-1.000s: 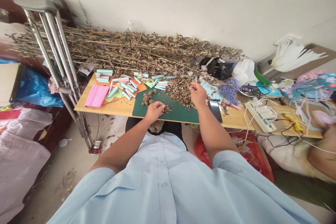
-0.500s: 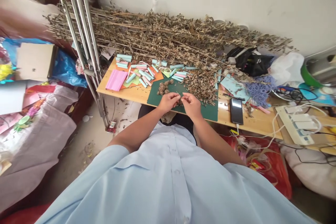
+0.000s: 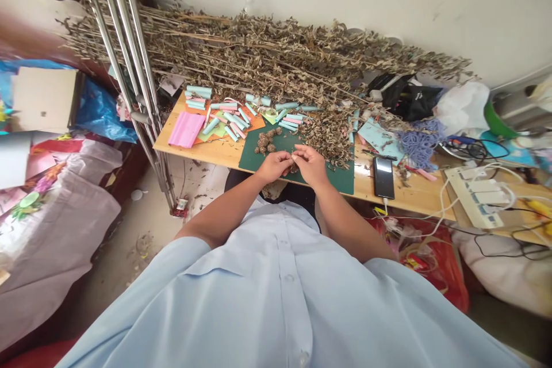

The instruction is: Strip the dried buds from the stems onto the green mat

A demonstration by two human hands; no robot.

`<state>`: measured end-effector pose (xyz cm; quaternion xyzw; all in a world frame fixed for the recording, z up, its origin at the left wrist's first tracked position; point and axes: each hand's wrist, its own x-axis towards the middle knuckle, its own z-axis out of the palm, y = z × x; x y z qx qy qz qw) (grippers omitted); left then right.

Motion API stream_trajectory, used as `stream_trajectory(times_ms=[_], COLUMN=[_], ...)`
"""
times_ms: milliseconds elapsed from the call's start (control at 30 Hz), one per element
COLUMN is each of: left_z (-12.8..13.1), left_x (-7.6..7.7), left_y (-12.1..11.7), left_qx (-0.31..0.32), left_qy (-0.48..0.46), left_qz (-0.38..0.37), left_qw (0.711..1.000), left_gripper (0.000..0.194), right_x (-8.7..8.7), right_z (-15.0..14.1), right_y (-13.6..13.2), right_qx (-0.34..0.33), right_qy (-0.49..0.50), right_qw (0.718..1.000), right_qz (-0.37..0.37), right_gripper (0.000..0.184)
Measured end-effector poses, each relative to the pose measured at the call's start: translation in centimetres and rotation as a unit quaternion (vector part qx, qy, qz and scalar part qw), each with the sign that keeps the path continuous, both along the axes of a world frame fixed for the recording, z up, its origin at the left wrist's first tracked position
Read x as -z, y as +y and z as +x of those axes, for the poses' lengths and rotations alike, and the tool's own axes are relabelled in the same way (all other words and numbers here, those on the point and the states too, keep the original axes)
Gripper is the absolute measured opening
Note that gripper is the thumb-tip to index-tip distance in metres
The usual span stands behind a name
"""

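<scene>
My left hand (image 3: 276,167) is closed in a pinch over the near edge of the green cutting mat (image 3: 254,155). Close against it, my right hand (image 3: 309,164) has its thumb and fingers bent inward, so that the fingertips of both hands meet. A small brown bit of dried leaves (image 3: 294,168) shows between them; the fingers cover most of it. Just beyond my left hand lie several rough brown balls (image 3: 266,142) in a cluster. A heap of loose dried leaves (image 3: 330,137) spreads over the mat beyond my right hand.
Long dried plant stalks (image 3: 259,52) lie along the wall. Rolled paper tubes (image 3: 235,121) and a pink paper stack (image 3: 187,129) sit at left. A plugged-in phone (image 3: 383,177), purple yarn (image 3: 420,144) and a power strip (image 3: 474,198) are at right. Metal crutches (image 3: 125,52) lean at left.
The view has shifted slightly, moving the table a little leftward in the picture. My hands have come closer together, and my right fingers have lifted and spread somewhat over the left fingertips.
</scene>
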<state>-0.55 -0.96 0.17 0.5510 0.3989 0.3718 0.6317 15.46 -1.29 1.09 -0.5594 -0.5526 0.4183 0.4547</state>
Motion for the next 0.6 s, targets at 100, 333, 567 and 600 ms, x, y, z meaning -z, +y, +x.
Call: stream_trajectory(times_ms=[100,333,567,600], left_z=[0.0,0.2,0.3,0.3], left_x=[-0.1,0.3,0.7,0.7], left_y=[0.0,0.2,0.2,0.2], left_qx=[0.006,-0.002,-0.019,-0.02], left_qy=[-0.004,-0.027,-0.036,-0.034], left_qz=[-0.006,-0.009,-0.008,-0.007], left_qw=[1.0,1.0,0.999,0.999], left_gripper=[0.023,0.023,0.026,0.026], right_x=[0.1,0.8,0.3,0.3], right_z=[-0.1,0.6,0.6,0.6], right_y=[0.4,0.9,-0.1,-0.2], right_qx=[0.025,0.086,0.026,0.017], right_qy=[0.008,-0.018,-0.022,-0.027], right_qw=[1.0,0.996,0.999,0.999], right_qz=[-0.002,0.01,-0.016,-0.011], right_gripper=[0.041,0.035,0.036,0.037])
